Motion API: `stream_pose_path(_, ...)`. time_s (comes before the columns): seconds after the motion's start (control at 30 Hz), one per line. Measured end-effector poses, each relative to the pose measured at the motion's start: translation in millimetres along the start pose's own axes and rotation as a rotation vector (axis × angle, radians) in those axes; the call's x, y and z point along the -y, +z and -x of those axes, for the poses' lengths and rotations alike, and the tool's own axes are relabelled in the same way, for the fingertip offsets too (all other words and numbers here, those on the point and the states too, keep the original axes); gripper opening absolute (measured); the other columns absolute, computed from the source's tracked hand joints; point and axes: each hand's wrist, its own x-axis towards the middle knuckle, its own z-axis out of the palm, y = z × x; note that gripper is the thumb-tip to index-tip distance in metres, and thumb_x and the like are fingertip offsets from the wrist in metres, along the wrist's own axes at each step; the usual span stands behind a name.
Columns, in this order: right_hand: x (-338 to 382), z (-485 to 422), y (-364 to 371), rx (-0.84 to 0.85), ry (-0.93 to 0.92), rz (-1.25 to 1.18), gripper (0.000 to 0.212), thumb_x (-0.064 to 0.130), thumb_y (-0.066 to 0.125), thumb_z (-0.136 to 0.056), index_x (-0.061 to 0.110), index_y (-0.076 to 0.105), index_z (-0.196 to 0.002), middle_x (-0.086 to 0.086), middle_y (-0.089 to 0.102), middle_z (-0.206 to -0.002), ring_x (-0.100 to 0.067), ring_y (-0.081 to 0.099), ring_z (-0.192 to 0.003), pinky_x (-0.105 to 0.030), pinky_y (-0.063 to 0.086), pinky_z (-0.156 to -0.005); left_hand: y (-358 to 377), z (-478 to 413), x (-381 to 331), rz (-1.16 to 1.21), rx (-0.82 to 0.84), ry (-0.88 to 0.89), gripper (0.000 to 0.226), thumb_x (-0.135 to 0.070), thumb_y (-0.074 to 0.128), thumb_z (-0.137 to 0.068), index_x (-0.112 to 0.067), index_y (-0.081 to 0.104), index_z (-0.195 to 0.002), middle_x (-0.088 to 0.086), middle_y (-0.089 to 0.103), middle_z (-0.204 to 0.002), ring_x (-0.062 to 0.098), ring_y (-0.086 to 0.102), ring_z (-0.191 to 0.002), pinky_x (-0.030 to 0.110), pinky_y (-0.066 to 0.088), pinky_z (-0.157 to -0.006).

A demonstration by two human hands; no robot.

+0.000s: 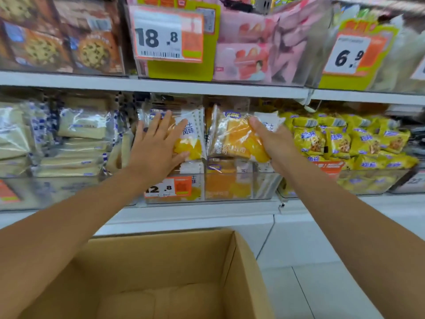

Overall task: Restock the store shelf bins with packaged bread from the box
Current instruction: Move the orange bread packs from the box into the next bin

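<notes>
L hand: my L hand [156, 143] is flat on the white-yellow bread pack [192, 134], fingers straight and spread, thumb lying across the pack's lower part. Pressing, not gripping.
R hand: my R hand [273, 139] grips the orange bread pack [232, 139] by its right end, thumb on the front, other fingers curled behind.
White-yellow bread pack: standing on edge at the left side of the mid bin [230, 187], on top of the packs stacked there, face toward me.
Orange bread pack: held over the right side of the mid bin, above the front wall, tilted a bit. Its left edge is just beside the white-yellow pack; touching or not, can't tell.
Mid bin: clear plastic, sits on the lower shelf ledge [195, 210]. More orange and white packs show thru the front wall. Price tag 12.8 [169, 187] at its front left corner.
Box: cardboard box [243, 272] open at the bottom of my view, below the ledge, between my forearms.
Neighbours: pale sandwich packs [76, 134] in the bin to the left, yellow snack packs [340, 139] in the bin to the right.
Upper shelf: cookie packs [92, 49] at left, pink packs [243, 54] in the centre, w/ tags 18.8 [167, 35] and 6.9 [351, 55]. Edges of the view are blurred.
</notes>
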Motion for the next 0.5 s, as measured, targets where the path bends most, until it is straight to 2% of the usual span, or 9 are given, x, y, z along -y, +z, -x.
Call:
stream_pose_path(0.03, 1.5, -13.5, 7.8, -0.006, -0.029, 0.004, 0.119, 0.074, 0.078, -0.053, 0.011, 0.039, -0.146, -0.001, 0.053, -0.138, -0.022, 0.056, -0.122, -0.038, 0.047, -0.103, 1.7, -2.0, 4.3, -0.007, -0.006, 0.020, 0.077, -0.071, 0.012, -0.088, -0.038, -0.009, -0.155, 0.004, -0.010, -0.166, 0.024, -0.010, -0.152, 0.052, -0.003, -0.122)
stream_pose_path(0.1, 3.6, -40.7, 25.4, -0.024, -0.070, 0.043, 0.099, 0.057, 0.078, -0.071, 0.004, 0.038, -0.146, -0.006, 0.051, -0.141, -0.021, 0.053, -0.125, -0.031, 0.044, -0.102, 4.5, -1.3, 9.9, -0.043, -0.013, 0.040, 0.074, -0.072, 0.008, -0.089, -0.040, -0.016, -0.152, 0.003, -0.011, -0.165, 0.023, -0.010, -0.152, 0.052, -0.001, -0.122)
stream_pose_path(0.17, 1.5, -64.3, 40.9, -0.028, -0.131, 0.141, 0.073, 0.047, 0.077, -0.078, 0.000, 0.055, -0.129, -0.007, 0.062, -0.122, -0.017, 0.058, -0.107, -0.028, 0.048, -0.090, 10.4, 0.5, 11.4, -0.076, -0.051, 0.048, 0.070, -0.072, 0.005, -0.093, -0.039, -0.017, -0.151, 0.002, -0.008, -0.165, 0.023, -0.008, -0.153, 0.052, 0.003, -0.122)
stream_pose_path(0.2, -0.8, -71.9, 46.7, -0.014, -0.162, 0.230, 0.065, 0.049, 0.076, -0.079, 0.000, 0.062, -0.118, -0.007, 0.065, -0.109, -0.016, 0.059, -0.096, -0.028, 0.049, -0.082, 12.4, 1.0, 11.1, -0.080, -0.077, 0.052, 0.070, -0.072, 0.005, -0.094, -0.039, -0.014, -0.153, 0.002, -0.005, -0.165, 0.023, -0.005, -0.153, 0.052, 0.005, -0.122)
stream_pose_path(0.23, -3.1, -77.4, 50.6, -0.002, -0.188, 0.335, 0.062, 0.054, 0.074, -0.078, 0.000, 0.065, -0.107, -0.008, 0.065, -0.098, -0.018, 0.059, -0.089, -0.031, 0.049, -0.077, 13.6, 1.1, 10.9, -0.086, -0.090, 0.054, 0.072, -0.071, 0.005, -0.093, -0.038, -0.010, -0.154, 0.003, -0.002, -0.166, 0.023, -0.002, -0.153, 0.053, 0.007, -0.122)
stream_pose_path(0.3, -6.3, -82.3, 51.9, 0.015, -0.179, 0.448, 0.061, 0.061, 0.071, -0.077, 0.003, 0.065, -0.095, -0.009, 0.064, -0.093, -0.021, 0.060, -0.087, -0.034, 0.050, -0.076, 14.6, 0.7, 11.5, -0.098, -0.099, 0.056, 0.073, -0.069, 0.007, -0.093, -0.036, -0.003, -0.157, 0.005, 0.004, -0.166, 0.025, 0.004, -0.153, 0.053, 0.011, -0.122)
stream_pose_path(0.37, -9.3, -81.1, 48.2, 0.003, -0.167, 0.420, 0.064, 0.061, 0.071, -0.077, 0.004, 0.061, -0.105, -0.007, 0.061, -0.101, -0.022, 0.061, -0.098, -0.029, 0.047, -0.078, 14.7, 1.3, 11.8, -0.103, -0.112, 0.059, 0.073, -0.068, 0.011, -0.094, -0.033, 0.003, -0.158, 0.007, 0.010, -0.165, 0.027, 0.009, -0.152, 0.054, 0.014, -0.121)
stream_pose_path(0.47, -20.6, -71.1, 39.5, -0.099, -0.254, 0.313, 0.089, 0.059, 0.074, -0.075, 0.006, 0.039, -0.137, -0.010, 0.047, -0.137, -0.025, 0.045, -0.128, -0.034, 0.039, -0.107, 17.4, 2.0, 11.5, -0.111, -0.139, 0.066, 0.072, -0.067, 0.014, -0.095, -0.032, 0.006, -0.158, 0.008, 0.014, -0.164, 0.028, 0.013, -0.152, 0.054, 0.016, -0.120)
stream_pose_path(0.5, -25.0, -67.3, 38.5, -0.124, -0.289, 0.301, 0.088, 0.055, 0.073, -0.078, 0.007, 0.035, -0.141, -0.010, 0.042, -0.142, -0.025, 0.041, -0.133, -0.032, 0.035, -0.110, 17.9, 2.2, 11.4, -0.114, -0.148, 0.067, 0.072, -0.067, 0.014, -0.095, -0.032, 0.006, -0.158, 0.008, 0.015, -0.164, 0.028, 0.014, -0.152, 0.054, 0.016, -0.120)
